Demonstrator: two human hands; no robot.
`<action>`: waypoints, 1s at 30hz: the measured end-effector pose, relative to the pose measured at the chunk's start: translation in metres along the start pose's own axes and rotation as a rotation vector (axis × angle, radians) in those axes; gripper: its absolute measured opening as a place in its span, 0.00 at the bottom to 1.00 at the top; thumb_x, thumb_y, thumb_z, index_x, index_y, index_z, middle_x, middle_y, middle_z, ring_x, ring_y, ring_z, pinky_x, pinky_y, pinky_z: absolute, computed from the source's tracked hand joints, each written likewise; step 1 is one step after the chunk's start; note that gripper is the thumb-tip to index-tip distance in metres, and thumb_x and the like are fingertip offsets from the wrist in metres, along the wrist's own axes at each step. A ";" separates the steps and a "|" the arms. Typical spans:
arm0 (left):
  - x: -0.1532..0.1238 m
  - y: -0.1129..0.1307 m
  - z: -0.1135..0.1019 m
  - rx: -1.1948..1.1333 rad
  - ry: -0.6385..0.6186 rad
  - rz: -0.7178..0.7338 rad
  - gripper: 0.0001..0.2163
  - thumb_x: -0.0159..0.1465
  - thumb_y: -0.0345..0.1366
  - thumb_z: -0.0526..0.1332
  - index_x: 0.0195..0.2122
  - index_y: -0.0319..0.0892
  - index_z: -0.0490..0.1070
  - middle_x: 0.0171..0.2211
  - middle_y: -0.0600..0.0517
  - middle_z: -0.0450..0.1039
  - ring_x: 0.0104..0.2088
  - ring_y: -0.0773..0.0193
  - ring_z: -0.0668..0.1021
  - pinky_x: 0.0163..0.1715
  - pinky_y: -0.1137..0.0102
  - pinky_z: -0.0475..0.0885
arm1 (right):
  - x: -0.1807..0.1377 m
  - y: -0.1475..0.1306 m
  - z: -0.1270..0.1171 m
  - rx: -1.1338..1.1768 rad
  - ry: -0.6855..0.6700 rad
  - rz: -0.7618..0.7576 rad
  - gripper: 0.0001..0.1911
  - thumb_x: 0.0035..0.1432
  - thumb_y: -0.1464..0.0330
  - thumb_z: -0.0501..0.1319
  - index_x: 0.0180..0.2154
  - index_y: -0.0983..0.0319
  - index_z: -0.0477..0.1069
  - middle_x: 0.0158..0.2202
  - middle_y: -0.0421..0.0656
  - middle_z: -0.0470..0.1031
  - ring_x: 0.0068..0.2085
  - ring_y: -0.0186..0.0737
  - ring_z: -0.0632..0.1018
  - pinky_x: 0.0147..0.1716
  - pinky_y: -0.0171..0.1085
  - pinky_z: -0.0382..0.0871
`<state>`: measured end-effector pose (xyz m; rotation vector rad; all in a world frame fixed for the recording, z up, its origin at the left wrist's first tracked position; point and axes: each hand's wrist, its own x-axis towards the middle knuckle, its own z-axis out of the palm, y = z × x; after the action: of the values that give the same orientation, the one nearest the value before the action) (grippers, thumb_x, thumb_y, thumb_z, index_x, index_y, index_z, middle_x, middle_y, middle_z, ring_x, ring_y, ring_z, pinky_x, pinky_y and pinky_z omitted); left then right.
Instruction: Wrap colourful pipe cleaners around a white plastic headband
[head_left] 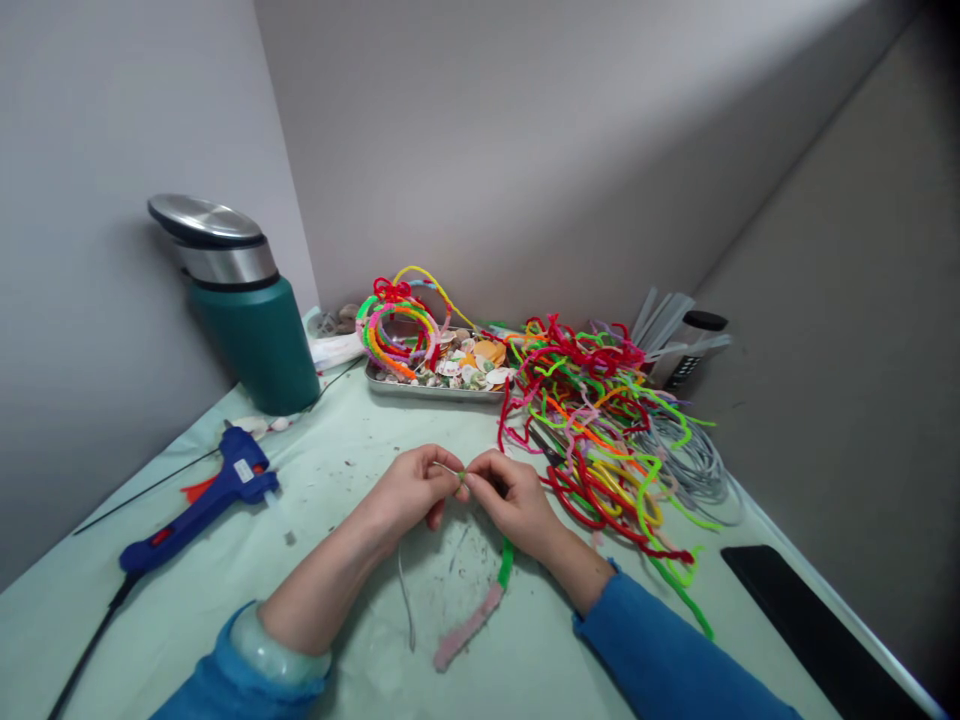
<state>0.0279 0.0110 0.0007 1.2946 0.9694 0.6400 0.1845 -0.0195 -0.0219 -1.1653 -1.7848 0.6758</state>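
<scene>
My left hand point(417, 494) and my right hand point(515, 496) meet over the middle of the table, fingertips pinched together. A bit of green pipe cleaner point(462, 478) shows between them. From under my left hand a thin grey cord point(406, 590) hangs down to the table; my left fingers are closed on it. Below my right hand, a length wrapped in fuzzy pink point(471, 628) and green point(506, 563) curves out, apparently the same cord's other end. My right thumb and fingers close on the green pipe cleaner. The exact grip is partly hidden by the fingers.
A blue glue gun point(202, 503) and a green bottle point(255, 340) stand at left. Behind are a metal tray point(435, 391) of small pieces and wrapped rings point(401, 335). Pipe cleaners point(585, 390), coiled grey cord point(694, 460) and a black phone-like slab point(810, 620) lie at right.
</scene>
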 end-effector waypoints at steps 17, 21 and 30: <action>0.001 -0.007 -0.003 0.583 0.159 0.286 0.05 0.53 0.31 0.56 0.31 0.43 0.67 0.24 0.56 0.72 0.21 0.71 0.69 0.22 0.76 0.60 | 0.001 0.004 0.000 -0.074 0.026 0.010 0.06 0.56 0.69 0.55 0.30 0.63 0.67 0.23 0.38 0.67 0.25 0.31 0.67 0.24 0.30 0.58; 0.000 -0.006 -0.002 0.683 0.194 0.324 0.06 0.52 0.32 0.57 0.32 0.44 0.68 0.28 0.55 0.74 0.26 0.68 0.72 0.25 0.75 0.61 | 0.001 0.003 -0.001 -0.078 0.028 0.009 0.06 0.56 0.69 0.55 0.30 0.63 0.67 0.23 0.38 0.66 0.25 0.31 0.66 0.24 0.30 0.58; 0.000 -0.005 -0.003 0.652 0.177 0.331 0.04 0.53 0.35 0.59 0.30 0.43 0.69 0.25 0.55 0.73 0.23 0.67 0.71 0.24 0.75 0.60 | 0.001 0.002 0.000 -0.081 0.027 0.009 0.06 0.57 0.68 0.54 0.30 0.63 0.67 0.23 0.38 0.66 0.24 0.31 0.66 0.23 0.31 0.57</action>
<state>0.0243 0.0118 -0.0036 2.0303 1.1716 0.7283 0.1857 -0.0181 -0.0232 -1.2320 -1.7993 0.5952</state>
